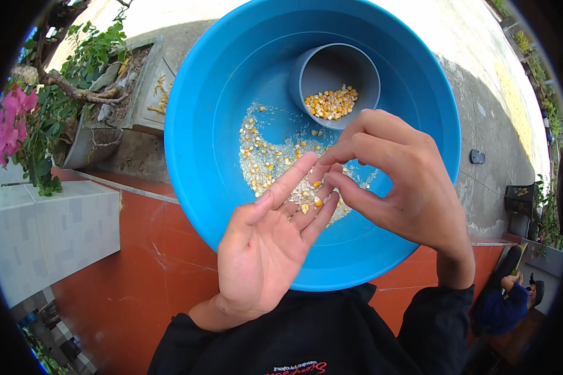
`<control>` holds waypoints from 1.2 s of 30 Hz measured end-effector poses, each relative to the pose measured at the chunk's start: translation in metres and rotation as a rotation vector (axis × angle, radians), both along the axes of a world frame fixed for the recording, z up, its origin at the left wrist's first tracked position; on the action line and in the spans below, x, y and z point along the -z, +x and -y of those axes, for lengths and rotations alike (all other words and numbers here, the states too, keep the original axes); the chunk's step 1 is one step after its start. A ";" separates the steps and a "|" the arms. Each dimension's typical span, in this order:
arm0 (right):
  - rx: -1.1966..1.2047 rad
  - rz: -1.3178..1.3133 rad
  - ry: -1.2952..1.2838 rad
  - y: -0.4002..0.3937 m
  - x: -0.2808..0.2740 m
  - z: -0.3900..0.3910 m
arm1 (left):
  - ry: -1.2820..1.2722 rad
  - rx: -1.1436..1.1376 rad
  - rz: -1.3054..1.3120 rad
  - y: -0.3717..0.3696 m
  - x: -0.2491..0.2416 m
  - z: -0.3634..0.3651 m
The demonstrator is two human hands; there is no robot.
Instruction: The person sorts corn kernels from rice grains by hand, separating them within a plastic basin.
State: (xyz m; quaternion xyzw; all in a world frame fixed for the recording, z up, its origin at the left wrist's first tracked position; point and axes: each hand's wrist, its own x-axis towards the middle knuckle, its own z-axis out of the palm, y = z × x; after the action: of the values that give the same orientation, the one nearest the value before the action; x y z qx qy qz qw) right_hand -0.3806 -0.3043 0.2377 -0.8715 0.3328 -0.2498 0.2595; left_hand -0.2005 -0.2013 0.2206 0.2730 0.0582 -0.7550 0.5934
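My left hand (259, 250) is palm up over the blue basin (197, 119), bearing a small heap of rice grains with yellow and white corn kernels (305, 207) on its fingers. Over that heap, my right hand (394, 165) bends its thumb and fingers in a pinch; what lies between the fingertips is too small to make out. Below both hands, rice mixed with corn kernels (256, 153) is spread on the basin's floor. A grey tub (360, 69) inside the basin, beyond my right hand, contains more corn kernels (333, 103).
Red flooring (162, 250) lies around the near side, with a tiled block (56, 219) at left. A planter (141, 94) with branches and pink flowers (11, 122) stands at upper left. Another person (507, 306) sits at lower right. A small dark object (477, 156) rests on the concrete.
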 end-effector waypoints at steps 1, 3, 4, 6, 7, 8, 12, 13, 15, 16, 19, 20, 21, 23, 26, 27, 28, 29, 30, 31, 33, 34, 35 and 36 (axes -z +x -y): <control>-0.023 -0.023 -0.027 0.000 0.002 -0.001 | -0.078 0.003 -0.075 0.003 0.010 -0.003; -0.070 -0.067 -0.076 0.002 0.005 -0.004 | -0.230 0.007 -0.226 0.010 0.030 -0.007; -0.075 -0.106 -0.088 0.002 0.004 -0.006 | -0.202 0.020 -0.179 0.010 0.031 -0.008; -0.085 -0.185 -0.114 0.003 0.000 -0.009 | -0.168 0.048 -0.098 0.010 0.026 -0.006; -0.078 -0.175 -0.129 0.005 0.000 -0.010 | -0.161 0.065 -0.064 0.010 0.024 -0.005; -0.070 -0.165 -0.145 0.007 -0.001 -0.011 | -0.171 0.084 -0.041 0.010 0.023 -0.006; 0.003 -0.066 -0.153 0.006 -0.006 -0.004 | -0.186 0.099 -0.011 0.010 0.019 -0.005; 0.061 -0.056 -0.189 0.004 -0.006 0.000 | -0.190 0.095 -0.007 0.009 0.018 -0.004; 0.162 -0.045 -0.260 0.000 -0.007 0.007 | -0.215 0.083 0.002 0.006 0.016 -0.001; 0.206 -0.046 -0.291 -0.001 -0.007 0.009 | -0.149 0.047 -0.006 0.004 0.012 0.000; 0.173 -0.077 -0.275 -0.003 -0.009 0.007 | -0.093 -0.033 -0.129 0.000 0.009 0.000; 0.084 -0.086 -0.199 -0.003 -0.010 0.000 | -0.167 -0.043 -0.234 0.004 0.023 -0.004; -0.005 -0.095 -0.122 -0.003 -0.010 -0.006 | -0.203 -0.039 -0.267 0.006 0.027 -0.006; -0.042 -0.137 -0.108 0.000 -0.007 -0.016 | -0.240 -0.014 -0.261 0.010 0.032 -0.008; -0.046 -0.115 -0.114 0.006 0.002 -0.022 | -0.214 0.069 -0.051 0.010 0.024 -0.006; -0.049 -0.111 -0.107 0.007 0.003 -0.023 | -0.201 0.100 0.034 0.009 0.021 -0.005; -0.051 -0.107 -0.099 0.007 0.004 -0.023 | -0.202 0.105 0.036 0.009 0.021 -0.005; -0.056 -0.115 -0.072 0.007 0.004 -0.023 | -0.203 0.111 0.038 0.009 0.021 -0.005; -0.061 -0.123 -0.046 0.008 0.003 -0.022 | -0.206 0.112 0.031 0.009 0.021 -0.006; -0.067 -0.131 -0.020 0.007 0.003 -0.021 | -0.210 0.113 0.025 0.009 0.022 -0.006; -0.049 -0.089 -0.007 0.006 0.001 -0.018 | -0.220 0.098 -0.002 0.009 0.024 -0.007; -0.042 -0.066 0.001 0.004 0.000 -0.014 | -0.225 0.088 -0.014 0.009 0.024 -0.007; 0.022 -0.049 -0.035 0.002 -0.002 -0.010 | -0.228 0.073 -0.023 0.008 0.021 -0.006; 0.088 -0.032 -0.071 0.000 -0.005 -0.004 | -0.232 0.059 -0.032 0.007 0.019 -0.005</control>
State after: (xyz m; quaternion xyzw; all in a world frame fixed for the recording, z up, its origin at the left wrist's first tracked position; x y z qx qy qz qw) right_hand -0.3809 -0.3002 0.2425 -0.8686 0.3658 -0.2586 0.2116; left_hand -0.1937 -0.1964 0.2014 0.1917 -0.0281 -0.7780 0.5976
